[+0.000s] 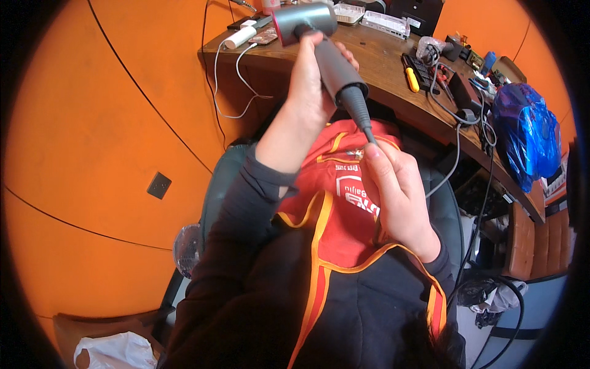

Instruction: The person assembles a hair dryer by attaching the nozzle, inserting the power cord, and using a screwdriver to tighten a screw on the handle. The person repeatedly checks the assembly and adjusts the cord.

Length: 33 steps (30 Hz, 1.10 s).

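A grey hair dryer with a pink-edged barrel is tilted in front of me, its head at the upper left and its handle end toward me. Wrapped around the handle just below the barrel is my left hand, closed on it. From the handle's open end comes a ribbed grey cord sleeve. My right hand pinches the power cord below that sleeve between thumb and fingers. The rest of the cord is mostly hidden by the right hand. A red apron with yellow trim lies under both hands.
Beyond my hands a wooden desk holds a yellow-handled screwdriver, a white power strip and tangled cables. A blue plastic bag sits at its right end. An orange wall with a socket stands at left.
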Each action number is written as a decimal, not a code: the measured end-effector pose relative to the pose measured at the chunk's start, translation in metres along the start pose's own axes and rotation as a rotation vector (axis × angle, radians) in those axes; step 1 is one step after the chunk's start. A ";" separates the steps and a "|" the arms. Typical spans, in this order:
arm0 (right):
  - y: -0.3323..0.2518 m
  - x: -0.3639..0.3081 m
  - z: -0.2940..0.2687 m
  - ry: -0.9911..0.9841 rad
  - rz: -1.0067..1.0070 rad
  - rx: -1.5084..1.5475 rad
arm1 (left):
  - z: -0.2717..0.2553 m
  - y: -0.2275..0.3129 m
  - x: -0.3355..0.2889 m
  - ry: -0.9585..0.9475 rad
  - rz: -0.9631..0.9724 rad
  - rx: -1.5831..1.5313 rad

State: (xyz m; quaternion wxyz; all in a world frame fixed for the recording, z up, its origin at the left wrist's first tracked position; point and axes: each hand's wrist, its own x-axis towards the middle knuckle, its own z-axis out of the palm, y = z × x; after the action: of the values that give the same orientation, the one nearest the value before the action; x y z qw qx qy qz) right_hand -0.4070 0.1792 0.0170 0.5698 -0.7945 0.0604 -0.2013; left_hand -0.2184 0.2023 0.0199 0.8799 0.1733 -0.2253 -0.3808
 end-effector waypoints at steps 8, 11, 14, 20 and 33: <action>-0.014 0.001 -0.014 -0.045 -0.021 0.331 | 0.019 0.004 -0.010 0.065 0.142 0.013; -0.026 0.006 -0.027 -0.087 0.087 0.636 | 0.023 0.003 -0.013 0.130 0.177 -0.086; -0.035 0.010 -0.035 -0.115 0.158 0.800 | 0.023 0.006 -0.015 0.164 0.166 -0.121; -0.045 0.010 -0.034 -0.192 0.184 0.906 | 0.012 0.015 -0.019 0.163 0.005 -0.177; -0.044 0.005 -0.031 -0.196 0.161 0.819 | 0.016 0.012 -0.026 0.128 -0.207 -0.278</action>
State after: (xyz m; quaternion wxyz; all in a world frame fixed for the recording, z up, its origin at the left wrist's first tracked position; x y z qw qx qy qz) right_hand -0.4201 0.1654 0.0678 0.8551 -0.5109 -0.0173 -0.0870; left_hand -0.2356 0.2276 0.0326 0.8641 0.0959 -0.0950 -0.4849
